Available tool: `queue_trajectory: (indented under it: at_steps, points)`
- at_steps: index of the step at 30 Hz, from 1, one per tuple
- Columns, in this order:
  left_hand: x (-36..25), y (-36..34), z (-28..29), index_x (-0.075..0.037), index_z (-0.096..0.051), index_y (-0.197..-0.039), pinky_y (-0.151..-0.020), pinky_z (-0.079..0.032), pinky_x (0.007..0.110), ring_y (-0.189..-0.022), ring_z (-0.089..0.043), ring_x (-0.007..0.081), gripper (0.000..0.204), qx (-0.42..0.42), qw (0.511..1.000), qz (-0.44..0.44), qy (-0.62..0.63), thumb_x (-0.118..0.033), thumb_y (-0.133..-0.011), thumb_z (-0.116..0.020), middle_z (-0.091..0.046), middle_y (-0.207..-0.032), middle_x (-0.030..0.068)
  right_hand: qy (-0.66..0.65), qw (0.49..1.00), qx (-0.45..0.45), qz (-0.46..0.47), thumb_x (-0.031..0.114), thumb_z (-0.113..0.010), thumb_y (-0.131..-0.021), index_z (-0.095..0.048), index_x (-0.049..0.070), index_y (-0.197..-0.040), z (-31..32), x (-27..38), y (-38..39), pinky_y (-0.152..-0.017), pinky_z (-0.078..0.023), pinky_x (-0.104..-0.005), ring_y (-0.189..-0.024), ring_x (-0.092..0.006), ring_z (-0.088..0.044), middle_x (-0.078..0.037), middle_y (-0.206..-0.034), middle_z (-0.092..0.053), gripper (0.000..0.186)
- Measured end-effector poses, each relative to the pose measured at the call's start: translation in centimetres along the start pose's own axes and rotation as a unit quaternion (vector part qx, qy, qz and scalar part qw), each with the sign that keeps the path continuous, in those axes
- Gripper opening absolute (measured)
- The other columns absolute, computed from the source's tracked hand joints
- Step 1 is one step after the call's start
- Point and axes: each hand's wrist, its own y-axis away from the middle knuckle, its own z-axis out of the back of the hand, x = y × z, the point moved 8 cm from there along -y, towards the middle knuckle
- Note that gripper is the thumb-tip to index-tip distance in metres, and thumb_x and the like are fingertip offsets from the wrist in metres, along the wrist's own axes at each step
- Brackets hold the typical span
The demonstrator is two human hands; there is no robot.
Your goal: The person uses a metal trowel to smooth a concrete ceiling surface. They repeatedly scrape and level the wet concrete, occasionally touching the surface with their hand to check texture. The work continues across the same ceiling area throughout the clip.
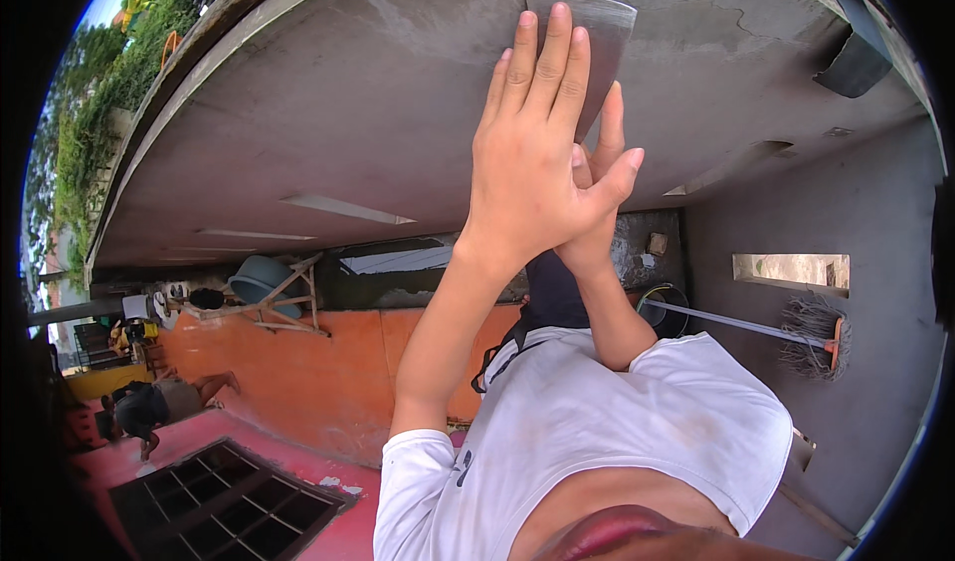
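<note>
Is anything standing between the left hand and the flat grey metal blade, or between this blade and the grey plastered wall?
Nothing visible: the left hand lies over the flat grey metal blade, whose wide edge appears against the grey plastered wall. The blade's underside is hidden.

A thin, flat grey metal blade (609, 39) is seen held upright, laid broadly along the grey wall (378, 93). Its wide upper edge is gently bowed and lined with a paler, shinier strip; below it, the right side is slanted inward, so the plate is narrowed downward. Its left and lower parts are hidden.
</note>
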Motion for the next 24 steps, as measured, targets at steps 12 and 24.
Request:
queue_trajectory:
  at_steps: [12,24]
  points:
    - [-0.4,-1.8,1.7,0.006,-0.038,-0.148,-0.115,-0.028,0.054,-0.148,-0.025,0.0419,0.092,-0.025,1.0,-0.009,-0.01,-0.046,-0.079,-0.069,-0.03,-0.159,0.0222,0.006,1.0,0.017,-0.016,0.016,-0.043,-0.106,-0.004,0.001,-0.158,-1.1,1.5,-1.4,-0.08,-0.045,-0.0244,-0.088,-0.0061,-0.053,-0.007,-0.119,-0.06,0.067]
    - [-0.8,-3.8,3.4,0.006,-0.042,-0.146,-0.115,-0.028,0.052,-0.148,-0.026,0.041,0.086,-0.052,0.998,-0.039,-0.011,-0.041,-0.079,-0.068,-0.035,-0.156,0.023,-0.044,0.998,0.045,0.007,0.016,-0.043,-0.105,-0.007,0.008,-0.16,-2.3,3.7,-3.2,-0.094,-0.046,-0.028,-0.115,-0.0122,-0.054,-0.013,-0.149,-0.042,0.066]
